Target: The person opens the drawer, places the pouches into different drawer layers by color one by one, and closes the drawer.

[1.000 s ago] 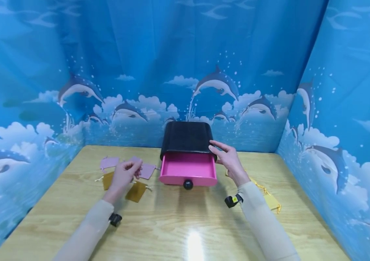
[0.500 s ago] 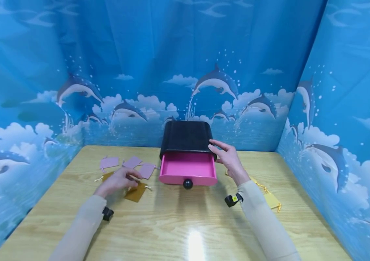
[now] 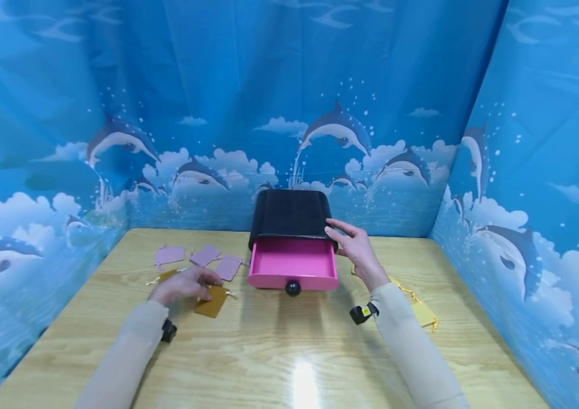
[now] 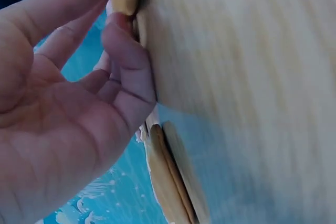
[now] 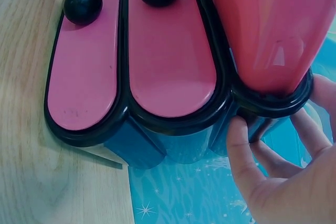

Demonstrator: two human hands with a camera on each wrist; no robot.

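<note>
A black cabinet (image 3: 290, 213) with pink drawers stands at the back middle of the table in the head view. Its top drawer (image 3: 293, 258) is pulled out, with nothing visible inside. Against the cabinet's right side my right hand (image 3: 361, 255) rests with spread fingers; the right wrist view shows them touching the black casing (image 5: 270, 106). Low over the left of the table, my left hand (image 3: 182, 285) pinches the edge of a brown drawstring pouch (image 3: 211, 302) between thumb and fingers. A second brown pouch (image 3: 168, 276) is partly hidden behind that hand.
Several lilac pouches (image 3: 170, 255) lie behind the left hand. Yellow pouches (image 3: 424, 313) lie under and beside the right forearm. In the right wrist view, two lower drawers (image 5: 170, 61) are closed. A dolphin-print curtain (image 3: 192, 113) surrounds the table.
My left hand has come down and a little left onto the front brown pouch, uncovering the middle lilac pouch. The right hand stays at the cabinet.
</note>
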